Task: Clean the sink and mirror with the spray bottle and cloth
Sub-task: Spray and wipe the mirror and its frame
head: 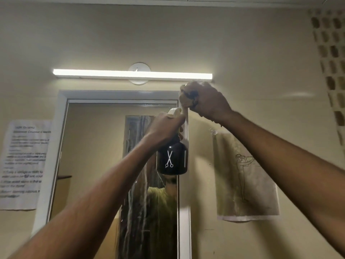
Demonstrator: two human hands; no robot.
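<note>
A white-framed mirror (97,146) hangs on the wall ahead, with wet streaks running down its right part. My left hand (164,126) grips the pale head of a black spray bottle (171,159) marked with white scissors, held up in front of the mirror's right side. My right hand (207,101) is raised at the mirror's upper right corner and holds a bunched tan cloth (185,100) against the frame there. The sink is out of view.
A lit tube lamp (132,74) runs above the mirror. A printed notice (24,163) is taped left of the mirror, and a paper with a line drawing (244,176) hangs to its right. A patterned block grille (332,53) fills the right edge.
</note>
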